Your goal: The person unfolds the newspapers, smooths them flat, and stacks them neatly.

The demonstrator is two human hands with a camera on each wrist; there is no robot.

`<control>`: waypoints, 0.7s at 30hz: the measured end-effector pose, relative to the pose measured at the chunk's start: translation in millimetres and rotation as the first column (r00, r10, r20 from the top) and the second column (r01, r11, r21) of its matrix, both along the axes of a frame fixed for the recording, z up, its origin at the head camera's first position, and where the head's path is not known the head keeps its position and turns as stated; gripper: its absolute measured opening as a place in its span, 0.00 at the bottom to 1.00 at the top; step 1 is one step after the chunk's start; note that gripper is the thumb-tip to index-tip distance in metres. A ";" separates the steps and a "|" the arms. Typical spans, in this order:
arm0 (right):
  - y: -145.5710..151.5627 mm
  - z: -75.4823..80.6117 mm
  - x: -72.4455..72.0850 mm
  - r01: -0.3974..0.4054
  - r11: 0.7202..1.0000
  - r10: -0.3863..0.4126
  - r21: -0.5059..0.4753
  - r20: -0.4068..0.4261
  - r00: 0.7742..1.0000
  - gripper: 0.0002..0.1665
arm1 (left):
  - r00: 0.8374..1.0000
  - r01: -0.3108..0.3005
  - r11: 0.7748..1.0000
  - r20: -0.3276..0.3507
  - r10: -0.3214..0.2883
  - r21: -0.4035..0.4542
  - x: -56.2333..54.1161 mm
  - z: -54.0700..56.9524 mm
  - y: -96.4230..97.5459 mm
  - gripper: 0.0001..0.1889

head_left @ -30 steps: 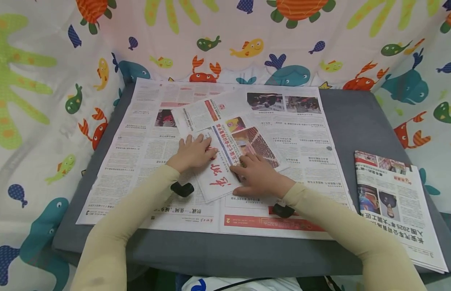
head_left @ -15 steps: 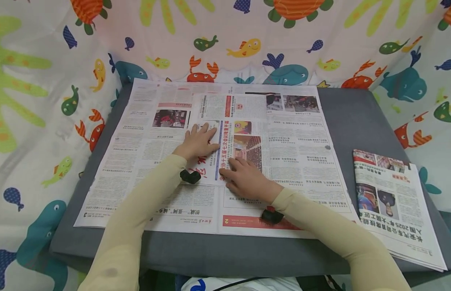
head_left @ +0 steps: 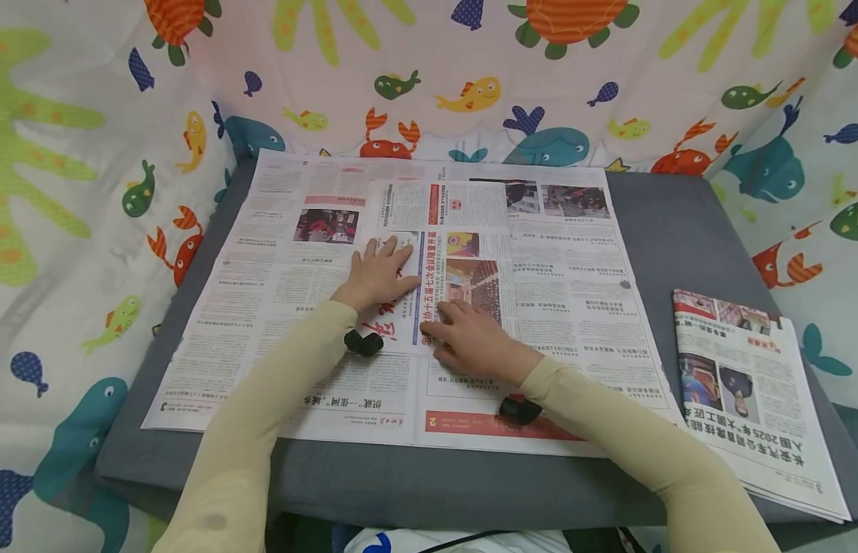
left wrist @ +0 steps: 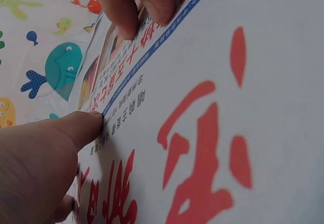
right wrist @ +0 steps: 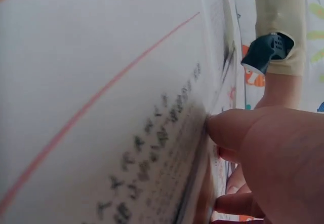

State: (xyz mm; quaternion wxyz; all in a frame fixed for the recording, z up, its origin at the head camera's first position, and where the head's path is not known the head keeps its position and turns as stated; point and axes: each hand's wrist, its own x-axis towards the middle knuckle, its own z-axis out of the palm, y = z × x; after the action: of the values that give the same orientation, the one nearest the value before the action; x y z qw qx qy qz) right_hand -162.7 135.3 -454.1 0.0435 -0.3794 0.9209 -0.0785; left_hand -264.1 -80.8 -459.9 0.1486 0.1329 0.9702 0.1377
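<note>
A small folded newspaper point(head_left: 470, 206) lies squared up on a larger newspaper point(head_left: 256, 307) spread over the grey table. My left hand point(head_left: 377, 276) rests on the left half of the folded one, fingers spread. In the left wrist view, the left thumb point(left wrist: 83, 127) touches the paper near a blue printed stripe. My right hand point(head_left: 482, 342) touches the lower part of the folded newspaper, its fingers slightly bent. The right wrist view has the right hand point(right wrist: 283, 153) close up, thumb tip against the paper. The paper under both hands is hidden.
Another folded newspaper stack point(head_left: 753, 399) lies at the table's right side, near the right forearm. The grey table point(head_left: 470, 488) has its front edge close to the person. A curtain point(head_left: 429, 46) printed with sea animals surrounds the back and sides. Dark wrist cameras sit below both wrists.
The folded newspaper has turned from a slant to straight on the larger sheet. The left hand moved slightly right and the right hand slightly left. Over the last half second, both hands have hardly moved.
</note>
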 end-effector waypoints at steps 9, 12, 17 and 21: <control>-5.7 8.0 -11.9 0.024 0.999 -0.021 -0.044 0.071 0.997 0.23 | 0.999 -0.046 0.994 -0.010 0.048 0.102 10.2 4.0 -16.9 0.39; -13.8 13.3 -24.0 0.066 0.994 -0.059 -0.092 0.073 0.996 0.28 | 0.998 -0.070 0.992 -0.003 0.070 0.109 21.4 8.5 -34.5 0.37; -34.5 21.0 -44.3 0.159 0.986 -0.152 -0.052 0.116 0.982 0.41 | 0.993 -0.118 0.990 0.025 0.116 0.073 45.2 8.9 -63.9 0.33; -59.3 23.5 -52.9 0.195 0.981 -0.194 0.014 0.223 0.955 0.51 | 0.990 -0.141 0.989 -0.001 0.141 0.039 60.7 3.6 -77.5 0.30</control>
State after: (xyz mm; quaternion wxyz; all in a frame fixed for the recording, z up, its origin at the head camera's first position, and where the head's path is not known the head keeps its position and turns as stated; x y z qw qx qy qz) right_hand -215.6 76.0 -430.7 0.1369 -0.2760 0.9427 -0.1284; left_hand -203.4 -158.3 -456.2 0.1341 0.0669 0.9746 0.1663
